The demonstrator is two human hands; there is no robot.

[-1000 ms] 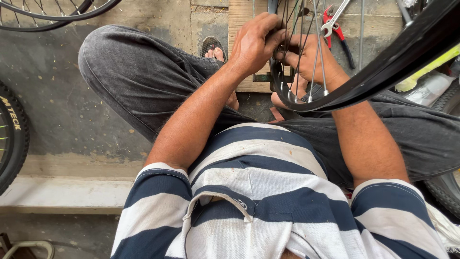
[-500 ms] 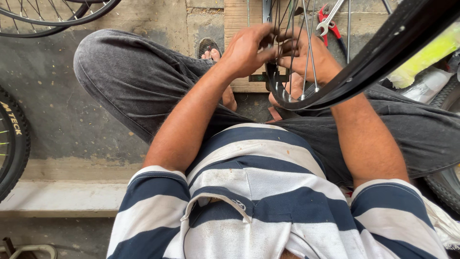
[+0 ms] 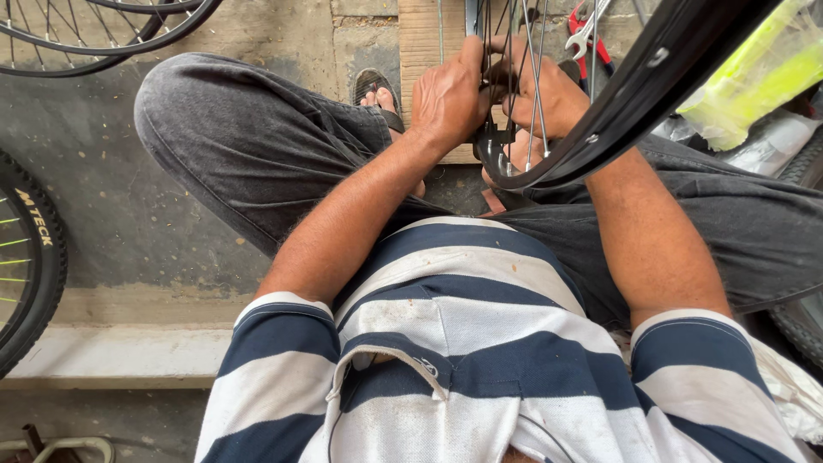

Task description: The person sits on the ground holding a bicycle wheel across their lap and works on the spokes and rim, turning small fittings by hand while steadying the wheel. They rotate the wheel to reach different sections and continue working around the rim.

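Striped navy-and-white shirt lay nearest the camera, forearms reaching out over grey-trousered knees to a black wheel rim (image 3: 639, 81) tilted across the lap, presumably so the hub (image 3: 497, 129) sat within reach of both hands. Left hand (image 3: 450, 99) was curled closed at the hub among the spokes (image 3: 531, 77); right hand (image 3: 549, 99) was wrapped round from the far side, fingers partly hidden, exact grip unclear. Beyond lay a wooden board (image 3: 424, 39), red-handled pliers (image 3: 591, 39) and a yellow bag (image 3: 754, 77).
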